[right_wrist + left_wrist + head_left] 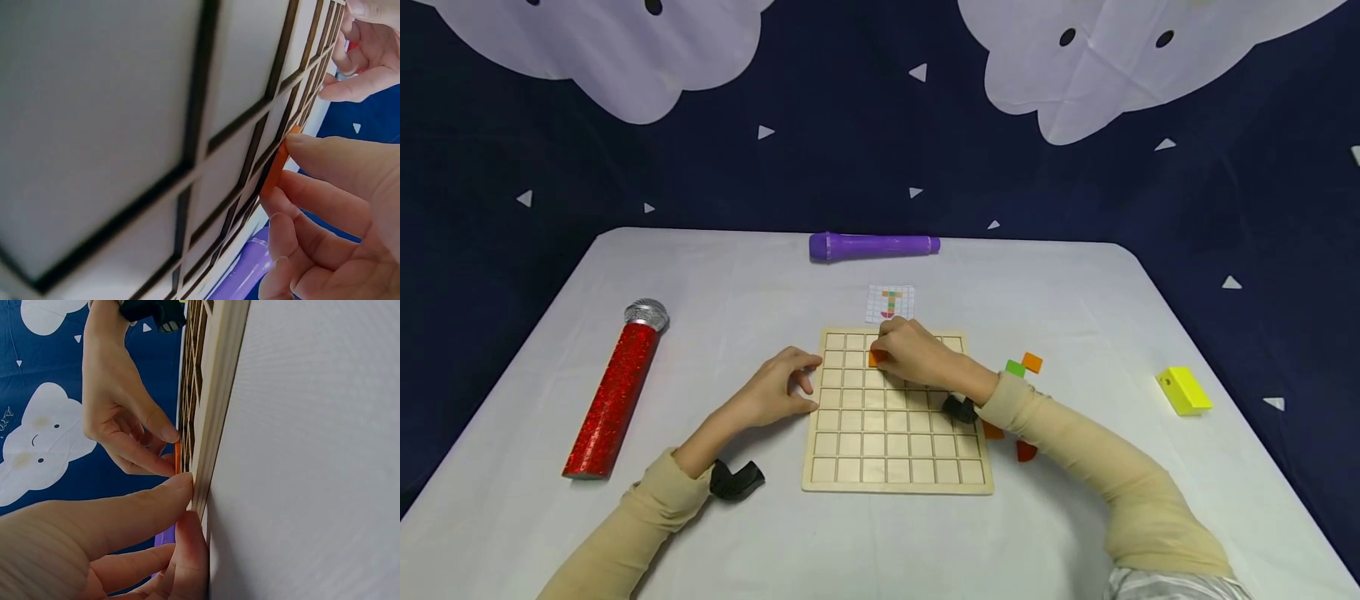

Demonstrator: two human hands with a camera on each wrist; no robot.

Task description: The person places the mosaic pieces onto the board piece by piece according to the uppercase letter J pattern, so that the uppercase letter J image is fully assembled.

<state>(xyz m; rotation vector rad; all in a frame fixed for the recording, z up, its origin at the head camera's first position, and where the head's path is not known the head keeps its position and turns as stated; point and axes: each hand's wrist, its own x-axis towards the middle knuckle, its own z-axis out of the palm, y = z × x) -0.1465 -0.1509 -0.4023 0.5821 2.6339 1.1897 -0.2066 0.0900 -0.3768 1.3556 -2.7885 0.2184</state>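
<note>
One orange tile clamped by right hand fingers over the far part of the grid board. Left hand touches its left edge, fingers apart. Patterned card just beyond it, backdrop script too blurry.

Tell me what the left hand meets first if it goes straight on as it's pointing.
The left edge of the wooden grid board. The left hand's fingertips are right at that edge; they look to be touching it, though exact contact is hard to judge.
</note>
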